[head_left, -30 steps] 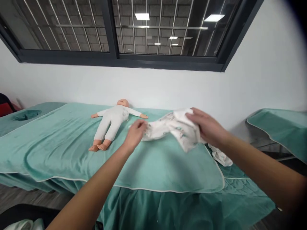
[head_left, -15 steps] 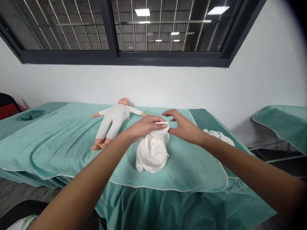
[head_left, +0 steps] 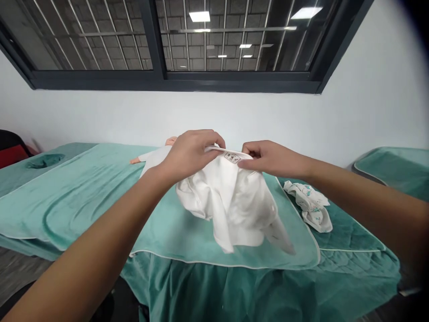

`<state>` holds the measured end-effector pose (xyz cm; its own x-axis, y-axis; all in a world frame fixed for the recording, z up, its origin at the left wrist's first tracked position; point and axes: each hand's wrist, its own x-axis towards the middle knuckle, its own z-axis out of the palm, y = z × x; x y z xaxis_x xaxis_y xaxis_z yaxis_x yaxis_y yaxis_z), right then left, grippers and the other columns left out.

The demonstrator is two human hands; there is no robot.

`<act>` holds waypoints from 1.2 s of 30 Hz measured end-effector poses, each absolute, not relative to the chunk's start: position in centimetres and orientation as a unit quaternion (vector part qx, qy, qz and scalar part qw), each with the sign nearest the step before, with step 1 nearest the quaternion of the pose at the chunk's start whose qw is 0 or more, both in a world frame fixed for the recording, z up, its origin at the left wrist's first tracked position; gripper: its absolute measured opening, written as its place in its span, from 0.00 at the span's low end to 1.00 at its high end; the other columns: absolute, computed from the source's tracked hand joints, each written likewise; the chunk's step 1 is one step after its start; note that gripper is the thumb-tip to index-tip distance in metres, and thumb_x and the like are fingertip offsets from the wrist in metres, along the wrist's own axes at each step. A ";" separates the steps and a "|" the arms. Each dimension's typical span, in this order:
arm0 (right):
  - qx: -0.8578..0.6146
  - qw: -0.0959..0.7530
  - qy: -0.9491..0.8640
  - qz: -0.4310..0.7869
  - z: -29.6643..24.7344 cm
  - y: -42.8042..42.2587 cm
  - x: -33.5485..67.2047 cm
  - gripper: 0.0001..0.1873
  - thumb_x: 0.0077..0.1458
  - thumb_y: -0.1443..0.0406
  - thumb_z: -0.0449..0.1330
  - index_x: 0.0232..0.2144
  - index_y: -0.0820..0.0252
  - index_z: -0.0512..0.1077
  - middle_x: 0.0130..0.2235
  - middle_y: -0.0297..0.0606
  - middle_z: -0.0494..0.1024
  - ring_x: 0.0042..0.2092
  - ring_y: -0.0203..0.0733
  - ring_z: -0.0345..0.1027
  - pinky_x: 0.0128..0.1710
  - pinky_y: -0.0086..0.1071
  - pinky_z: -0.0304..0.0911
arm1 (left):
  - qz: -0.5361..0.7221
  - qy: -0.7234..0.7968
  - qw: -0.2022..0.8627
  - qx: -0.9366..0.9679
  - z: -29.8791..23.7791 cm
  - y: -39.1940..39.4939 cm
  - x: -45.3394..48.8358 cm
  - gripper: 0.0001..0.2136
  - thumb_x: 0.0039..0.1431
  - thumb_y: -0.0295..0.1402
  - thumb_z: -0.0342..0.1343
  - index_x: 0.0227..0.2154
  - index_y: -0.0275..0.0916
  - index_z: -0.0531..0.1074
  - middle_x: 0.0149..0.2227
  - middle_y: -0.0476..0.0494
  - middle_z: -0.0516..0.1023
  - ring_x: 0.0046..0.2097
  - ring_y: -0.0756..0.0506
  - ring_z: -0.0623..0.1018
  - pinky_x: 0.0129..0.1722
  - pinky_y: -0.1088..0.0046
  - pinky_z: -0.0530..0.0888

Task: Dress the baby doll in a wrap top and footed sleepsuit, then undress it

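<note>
Evidently, a soft white cloth garment (head_left: 234, 205) hung by its trimmed edge between two pinching hands.
The left hand (head_left: 197, 152) and right hand (head_left: 273, 157) gripped either side of a small printed label (head_left: 232, 157), probably so the folds dropped loose over the pale-teal plush blanket (head_left: 100, 192), towards its front edge. Behind the left hand, a white-suited doll (head_left: 154, 157) lay near the far edge; a crumpled, printed white cloth (head_left: 311, 203) lay along the right edge, seemingly to leave working room.
</note>
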<state>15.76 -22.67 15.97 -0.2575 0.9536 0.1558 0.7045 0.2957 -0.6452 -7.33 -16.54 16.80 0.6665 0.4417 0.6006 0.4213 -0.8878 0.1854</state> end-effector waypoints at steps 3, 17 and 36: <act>-0.631 0.262 -0.728 0.062 14.9 -22.6 17.0 0.08 0.50 0.66 0.57 0.26 0.56 0.59 0.26 0.28 0.63 0.27 0.34 0.53 0.27 0.30 0.47 | 0.337 0.247 -0.077 0.905 14.9 -15.3 -7.6 0.11 0.59 0.28 0.49 0.40 0.42 0.76 0.39 0.48 0.78 0.40 0.47 0.76 0.37 0.72 0.68; -0.699 0.248 -0.664 -0.096 10.4 -23.6 21.9 0.10 0.55 0.67 0.48 0.36 0.56 0.68 0.39 0.38 0.75 0.41 0.45 0.65 0.34 0.34 0.56 | 0.445 0.425 0.170 0.770 8.6 -12.1 -9.6 0.13 0.59 0.36 0.49 0.43 0.40 0.74 0.44 0.46 0.79 0.47 0.42 0.75 0.48 0.67 0.71; -0.797 0.159 -0.583 -0.001 0.3 -14.5 23.9 0.19 0.53 0.65 0.51 0.44 0.64 0.73 0.46 0.49 0.76 0.45 0.52 0.70 0.40 0.38 0.63 | 0.259 0.578 0.030 0.774 0.4 -5.7 -7.8 0.14 0.59 0.39 0.52 0.45 0.38 0.72 0.47 0.34 0.76 0.50 0.35 0.75 0.48 0.58 0.71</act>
